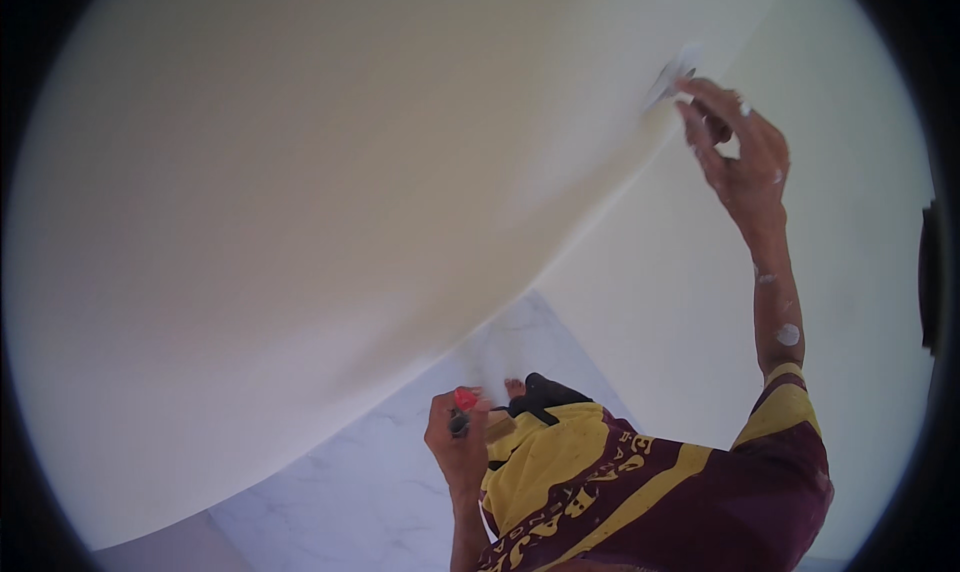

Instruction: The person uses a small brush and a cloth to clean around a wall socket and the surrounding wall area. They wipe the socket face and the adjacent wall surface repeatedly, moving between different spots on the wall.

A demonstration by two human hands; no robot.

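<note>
Your right hand (740, 147) is raised against the cream wall (300, 192), its fingers closed around the handle of a putty knife (672, 77). The blade's edge lies on the wall surface, right beside the inner corner where this wall meets the paler side wall (860, 302). White blobs of filler dot your right forearm and knuckles.

Your left hand (458, 442) hangs low in front of your waist, curled around a small tool with a red tip (465, 400); what kind of tool it is cannot be told from here. It sits close to your maroon and yellow shirt (640, 492).

Below, the white marble-patterned floor (370, 482) runs along the foot of the cream wall. Your bare toes (515, 385) show just past the left hand, beside a dark strap or pouch (545, 392) at your waist. Between the blade and the wall, nothing lies in the way; the corner crowds the knife on its right side.
</note>
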